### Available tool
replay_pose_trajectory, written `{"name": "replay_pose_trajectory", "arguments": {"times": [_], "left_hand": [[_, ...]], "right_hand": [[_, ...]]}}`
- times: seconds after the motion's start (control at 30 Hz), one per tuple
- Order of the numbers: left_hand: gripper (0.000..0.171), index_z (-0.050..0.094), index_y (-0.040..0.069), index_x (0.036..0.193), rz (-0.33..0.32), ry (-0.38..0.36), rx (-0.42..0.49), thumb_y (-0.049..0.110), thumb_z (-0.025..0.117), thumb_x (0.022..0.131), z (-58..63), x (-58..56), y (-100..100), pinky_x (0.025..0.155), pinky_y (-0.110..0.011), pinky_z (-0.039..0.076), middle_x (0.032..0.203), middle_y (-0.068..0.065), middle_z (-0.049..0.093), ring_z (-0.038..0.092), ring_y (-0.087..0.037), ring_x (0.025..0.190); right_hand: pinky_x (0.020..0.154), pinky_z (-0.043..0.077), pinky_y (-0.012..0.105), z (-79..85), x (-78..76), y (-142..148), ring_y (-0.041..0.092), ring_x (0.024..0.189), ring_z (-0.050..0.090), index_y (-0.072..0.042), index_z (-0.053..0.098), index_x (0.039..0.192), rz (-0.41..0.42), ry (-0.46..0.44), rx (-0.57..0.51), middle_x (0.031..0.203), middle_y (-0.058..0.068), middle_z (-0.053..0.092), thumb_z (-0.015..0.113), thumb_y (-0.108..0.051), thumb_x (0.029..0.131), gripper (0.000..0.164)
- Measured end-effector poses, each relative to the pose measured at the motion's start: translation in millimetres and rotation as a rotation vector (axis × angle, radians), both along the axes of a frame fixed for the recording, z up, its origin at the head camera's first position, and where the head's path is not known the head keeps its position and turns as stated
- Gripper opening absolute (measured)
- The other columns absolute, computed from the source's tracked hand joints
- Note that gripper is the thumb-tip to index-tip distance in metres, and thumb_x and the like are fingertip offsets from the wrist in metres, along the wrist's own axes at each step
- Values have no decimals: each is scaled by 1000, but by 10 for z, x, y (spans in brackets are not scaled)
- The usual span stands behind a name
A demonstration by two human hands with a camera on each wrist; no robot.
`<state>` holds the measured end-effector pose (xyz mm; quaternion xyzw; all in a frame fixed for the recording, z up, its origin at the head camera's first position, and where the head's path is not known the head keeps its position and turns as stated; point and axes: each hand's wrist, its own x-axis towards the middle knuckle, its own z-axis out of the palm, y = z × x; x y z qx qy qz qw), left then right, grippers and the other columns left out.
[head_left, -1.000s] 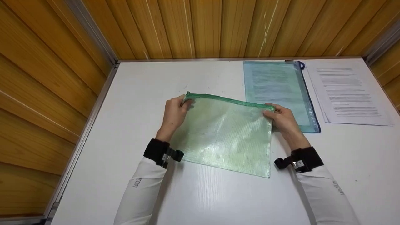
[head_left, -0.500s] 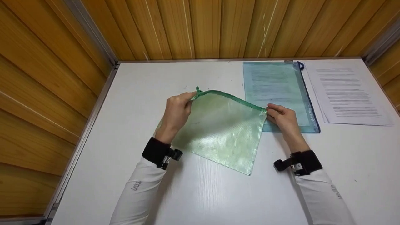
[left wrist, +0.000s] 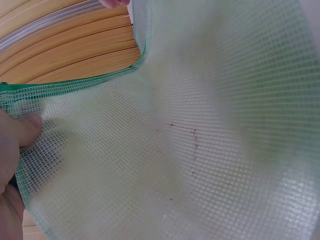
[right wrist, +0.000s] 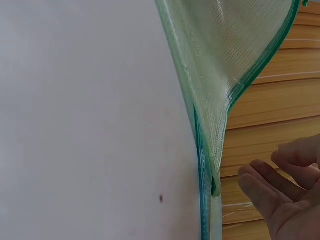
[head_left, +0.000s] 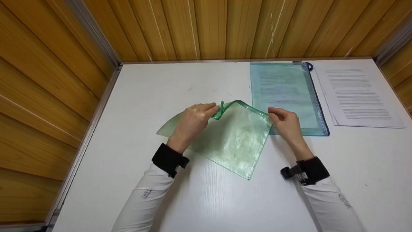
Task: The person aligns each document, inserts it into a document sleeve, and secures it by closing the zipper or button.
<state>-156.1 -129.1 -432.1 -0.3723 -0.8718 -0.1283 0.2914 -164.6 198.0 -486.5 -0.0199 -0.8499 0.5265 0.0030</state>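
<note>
**Forearm wear, two matching sets: white sleeves, black wristbands**

Left sleeve (head_left: 145, 199): white, close-fitting fabric, lightly creased; small dark lettering (head_left: 146, 193) on the forearm, not clearly legible.
Right sleeve (head_left: 331, 203): same white fabric, creased; dark marking (head_left: 345, 201), likewise hard to read.
Left wristband (head_left: 164, 158): black, wide.
Right wristband (head_left: 315, 170): black, wide.
Left camera mount (head_left: 183, 161): black, rounded end, small silvery fitting.
Right camera mount (head_left: 286, 173): black arm, rounded end, silvery fitting.
Left grip (head_left: 192, 121), right grip (head_left: 287, 126): bare.

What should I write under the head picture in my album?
Left hand grips a green mesh pouch, right hand free beside it; blue pouch and papers lie beyond.
</note>
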Motion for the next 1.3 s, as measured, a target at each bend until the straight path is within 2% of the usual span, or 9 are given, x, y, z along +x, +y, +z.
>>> {"name": "replay_pose_trajectory", "arguments": {"times": [0.13,0.2,0.3,0.43,0.57,0.63,0.87,1.17,1.3], "left_hand": [[17,82,5,110,-5,121,-166,-4,76,98,-91,0,41,81,-34,69,112,-12,85,84,-26,93],[15,81,6,109,-8,139,-203,-3,76,98,-116,5,59,80,-33,68,112,-11,85,84,-25,92],[15,81,6,110,-5,90,-191,-4,75,99,-127,16,76,78,-33,68,113,-12,85,84,-26,92],[18,81,3,112,1,-2,-137,-7,72,100,-124,21,85,76,-36,69,114,-15,85,84,-30,93],[20,80,3,114,8,-49,-113,-8,71,101,-129,10,85,73,-37,69,116,-16,85,84,-31,93],[20,80,3,115,13,-67,-109,-8,70,101,-133,5,86,71,-37,68,117,-15,85,84,-30,92],[24,80,3,115,27,-90,-118,-11,70,98,-128,6,109,65,-37,67,118,-15,84,83,-30,86],[25,80,4,117,54,-111,-125,-10,71,98,-180,18,116,66,-38,67,119,-15,84,84,-31,90],[33,80,4,118,60,-125,-124,-15,69,94,-193,7,124,66,-38,67,121,-16,84,84,-32,88]], "right_hand": [[91,46,3,12,31,-71,45,137,68,8,68,145,55,52,57,146,30,69,61,-11,112,38],[93,50,5,16,46,-107,46,134,69,8,69,143,73,73,78,144,30,70,62,-9,111,37],[104,60,23,25,74,-173,46,130,72,9,71,140,103,105,103,140,30,73,63,-6,110,34],[108,62,44,43,103,-277,46,127,74,10,72,137,160,128,109,134,30,75,65,-5,109,32],[105,63,36,54,110,-369,45,126,75,10,73,135,228,120,81,133,29,76,66,-6,109,31],[106,63,38,57,108,-412,44,126,75,10,73,135,264,117,64,134,29,76,66,-9,110,32],[97,54,11,76,77,-535,45,130,72,11,71,138,385,74,-7,136,29,75,60,-14,115,36],[111,61,38,87,18,-667,46,137,69,10,59,152,500,20,-51,151,30,66,68,-14,110,49],[110,61,42,88,5,-735,44,135,71,8,63,149,520,17,-46,148,28,69,71,-14,108,47]]}}
